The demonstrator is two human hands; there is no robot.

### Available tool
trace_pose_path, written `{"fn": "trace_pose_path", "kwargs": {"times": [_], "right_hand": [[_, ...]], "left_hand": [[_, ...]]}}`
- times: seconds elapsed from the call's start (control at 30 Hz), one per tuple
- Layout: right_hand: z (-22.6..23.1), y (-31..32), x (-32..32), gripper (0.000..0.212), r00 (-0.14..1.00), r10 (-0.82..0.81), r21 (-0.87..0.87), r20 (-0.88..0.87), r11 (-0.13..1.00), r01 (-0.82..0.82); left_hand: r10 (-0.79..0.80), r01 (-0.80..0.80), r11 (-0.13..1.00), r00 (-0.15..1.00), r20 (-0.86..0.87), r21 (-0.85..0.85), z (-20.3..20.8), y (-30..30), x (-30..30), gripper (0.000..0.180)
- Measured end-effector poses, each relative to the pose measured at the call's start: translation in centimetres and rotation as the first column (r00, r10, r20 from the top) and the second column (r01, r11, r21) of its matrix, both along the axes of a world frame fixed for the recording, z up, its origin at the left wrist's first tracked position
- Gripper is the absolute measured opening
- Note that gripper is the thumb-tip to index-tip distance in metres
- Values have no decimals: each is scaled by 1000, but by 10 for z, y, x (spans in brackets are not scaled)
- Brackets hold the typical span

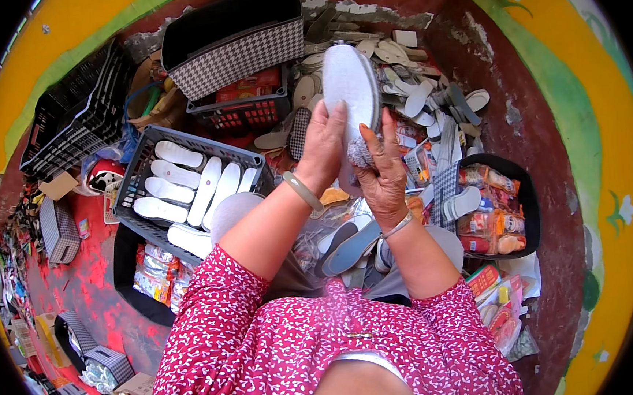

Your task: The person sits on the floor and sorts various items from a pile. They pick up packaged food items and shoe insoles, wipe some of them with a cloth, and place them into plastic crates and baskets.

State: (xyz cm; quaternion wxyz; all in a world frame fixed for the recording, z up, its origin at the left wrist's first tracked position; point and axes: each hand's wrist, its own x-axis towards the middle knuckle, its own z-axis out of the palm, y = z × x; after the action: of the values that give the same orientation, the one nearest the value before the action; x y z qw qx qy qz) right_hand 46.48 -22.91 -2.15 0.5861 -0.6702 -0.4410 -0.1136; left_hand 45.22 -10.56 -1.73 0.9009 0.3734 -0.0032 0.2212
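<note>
One white insole (349, 81), maybe doubled, I see straight ahead, long axis pointing away. Left hand (323, 138) clamps its near-left edge; right hand (383, 179) grips a grey fuzzy wad (358, 153) near-right.

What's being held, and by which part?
The left grip holds a white insole by its left edge; the right grip touches a fuzzy grey thing, hold unclear.

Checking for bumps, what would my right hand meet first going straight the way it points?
Probably the white insole in your left hand; your right hand looks close to its lower end, perhaps touching, though depth is unclear.
</note>
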Motion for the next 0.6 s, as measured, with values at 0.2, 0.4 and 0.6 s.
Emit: {"fn": "trace_pose_path", "kwargs": {"times": [0.2,0.4,0.6], "right_hand": [[15,-5,4,46,988,-154,123,-4,980,153],[38,-32,36,45,983,-41,352,-179,930,103],[73,-68,45,39,889,242,265,-389,954,-144]], "left_hand": [[-77,67,977,996,40,203,-3,-9,-2,26],[-241,260,840,965,-102,475,-9,-17,-12,26],[-247,314,462,944,-220,829,-1,-9,-16,22]]}}
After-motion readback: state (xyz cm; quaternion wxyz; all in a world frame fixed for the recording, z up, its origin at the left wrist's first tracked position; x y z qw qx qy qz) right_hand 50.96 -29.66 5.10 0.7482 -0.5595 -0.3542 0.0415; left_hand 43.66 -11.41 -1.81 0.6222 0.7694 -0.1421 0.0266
